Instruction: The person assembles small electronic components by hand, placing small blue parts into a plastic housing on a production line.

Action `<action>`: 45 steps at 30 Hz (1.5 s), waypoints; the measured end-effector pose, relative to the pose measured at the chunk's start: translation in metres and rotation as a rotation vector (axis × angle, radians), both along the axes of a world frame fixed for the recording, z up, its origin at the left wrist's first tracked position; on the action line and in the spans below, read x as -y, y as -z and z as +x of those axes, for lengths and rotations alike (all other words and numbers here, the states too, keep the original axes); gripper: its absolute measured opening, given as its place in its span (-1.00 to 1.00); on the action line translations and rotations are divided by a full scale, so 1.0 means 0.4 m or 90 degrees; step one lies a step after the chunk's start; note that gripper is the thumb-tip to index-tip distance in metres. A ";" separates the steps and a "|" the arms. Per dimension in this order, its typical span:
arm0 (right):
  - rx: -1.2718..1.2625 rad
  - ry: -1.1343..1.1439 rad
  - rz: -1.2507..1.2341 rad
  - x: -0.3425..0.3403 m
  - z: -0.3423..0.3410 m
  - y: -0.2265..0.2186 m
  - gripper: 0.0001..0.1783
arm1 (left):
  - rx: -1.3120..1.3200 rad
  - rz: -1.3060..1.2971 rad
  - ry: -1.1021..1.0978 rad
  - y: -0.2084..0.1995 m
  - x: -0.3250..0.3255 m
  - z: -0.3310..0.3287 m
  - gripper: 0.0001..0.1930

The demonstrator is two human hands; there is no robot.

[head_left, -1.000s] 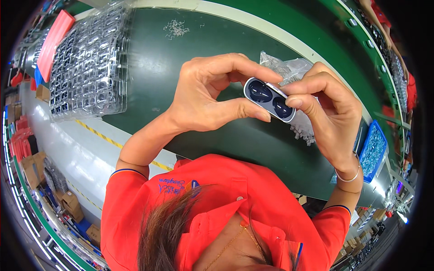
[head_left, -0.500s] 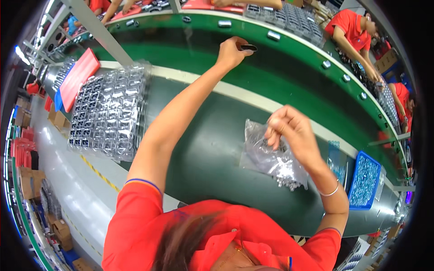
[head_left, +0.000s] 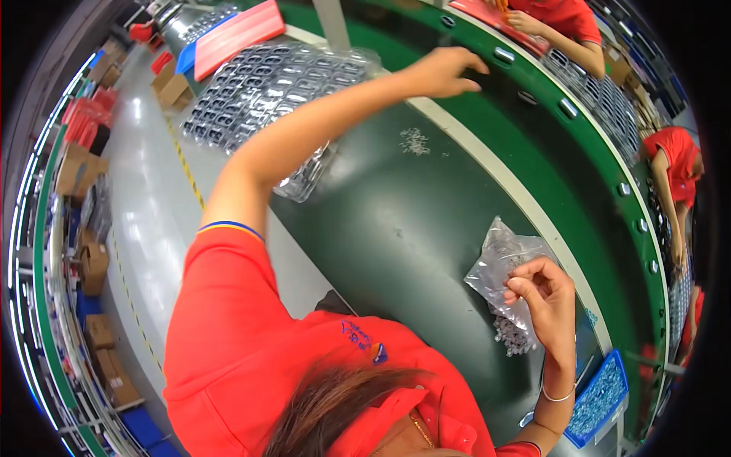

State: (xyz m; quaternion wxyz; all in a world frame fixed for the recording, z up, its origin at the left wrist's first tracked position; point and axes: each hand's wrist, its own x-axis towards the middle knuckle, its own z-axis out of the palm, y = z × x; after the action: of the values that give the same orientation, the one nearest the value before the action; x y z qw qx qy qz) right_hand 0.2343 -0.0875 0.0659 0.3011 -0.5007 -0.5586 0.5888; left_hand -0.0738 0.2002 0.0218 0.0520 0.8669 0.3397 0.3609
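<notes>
My left hand (head_left: 449,72) is stretched out over the near edge of the green belt (head_left: 533,164), fingers apart with nothing in them. On the belt to its right lies a dark oval part (head_left: 527,97). My right hand (head_left: 547,297) is closed in a pinch above a clear plastic bag (head_left: 499,255); what its fingertips hold, if anything, is too small to make out. Small clear pieces (head_left: 514,335) spill from the bag onto the dark green worktop (head_left: 411,259). Another little pile of clear pieces (head_left: 414,142) lies near my left forearm.
Stacked clear trays with dark parts (head_left: 259,91) stand at the left, beside a red board (head_left: 240,38). A blue bin (head_left: 601,404) of bluish pieces sits by my right forearm. Silver parts (head_left: 569,107) line the belt's far side, where co-workers in red (head_left: 678,164) sit.
The view has turned, so the scene sits differently. My left hand has let go of the dark oval part, opened and drawn back toward the trays. My right hand stays pinched by the bag.
</notes>
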 end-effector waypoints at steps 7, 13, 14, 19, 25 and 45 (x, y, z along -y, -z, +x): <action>0.026 -0.065 0.183 0.009 -0.068 -0.011 -0.95 | -0.218 -0.088 -0.362 -0.024 0.192 -0.729 -0.78; 0.040 -0.117 0.185 -0.004 -0.146 -0.041 -0.95 | -0.244 -0.095 -0.309 0.062 0.232 -0.979 -0.79; 0.039 -0.115 0.185 -0.003 -0.150 -0.041 -0.95 | -0.243 -0.096 -0.303 0.061 0.238 -0.981 -0.79; 0.038 -0.104 0.177 -0.016 -0.158 -0.026 -0.94 | -0.204 -0.049 -0.251 0.041 0.270 -1.000 -0.82; 0.056 -0.101 0.162 -0.043 -0.167 -0.030 -0.95 | -0.321 -0.029 -0.238 0.044 0.223 -0.976 -0.83; 0.034 0.035 0.393 -0.130 -0.085 -0.077 -0.84 | 0.618 -0.521 0.231 -0.049 0.531 0.092 -0.56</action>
State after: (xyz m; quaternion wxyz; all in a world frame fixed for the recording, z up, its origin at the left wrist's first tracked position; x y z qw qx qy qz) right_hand 0.2005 -0.0353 0.0967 0.4401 -0.4155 -0.7050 0.3696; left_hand -0.0370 -0.0123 0.0415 0.5846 0.5594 0.2358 0.5382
